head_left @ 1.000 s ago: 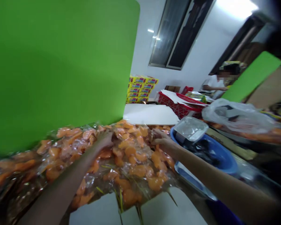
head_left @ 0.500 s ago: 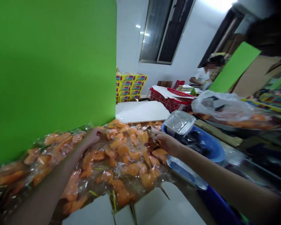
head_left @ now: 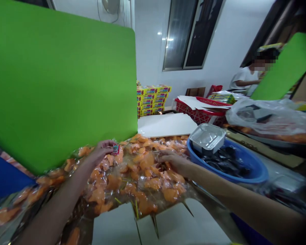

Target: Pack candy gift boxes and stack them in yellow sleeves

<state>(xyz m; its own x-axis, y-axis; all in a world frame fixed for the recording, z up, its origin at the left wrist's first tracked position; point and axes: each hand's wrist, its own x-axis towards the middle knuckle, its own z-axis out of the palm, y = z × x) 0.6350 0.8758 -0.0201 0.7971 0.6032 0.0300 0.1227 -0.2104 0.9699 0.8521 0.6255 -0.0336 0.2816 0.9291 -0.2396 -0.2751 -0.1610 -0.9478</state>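
My left hand [head_left: 103, 151] pinches a small printed packet [head_left: 116, 149] with red and teal on it, just above the pile near the green panel. Under and between both hands spreads a heap of clear plastic bags with orange pieces [head_left: 145, 160] inside. My right hand [head_left: 172, 160] has its fingers curled over the right side of this heap, gripping one of the clear bags; the fingertips are partly hidden. White cardboard flaps [head_left: 165, 223] stand at the near edge of the pile, with several thin yellow strips [head_left: 135, 207] beside them.
A tall green panel [head_left: 63, 85] borders the left. At right stands a blue basin [head_left: 255, 172] with black items and a clear lidded container [head_left: 207, 136]. Farther back are white card [head_left: 167, 125], a red basket [head_left: 193, 114], stacked yellow boxes [head_left: 153, 98] and a seated person [head_left: 246, 78].
The view has swung left and slightly up. A small printed packet now shows in my left hand. My right hand has lowered its fingers onto the bags; the orange piece upright beside it no longer shows.
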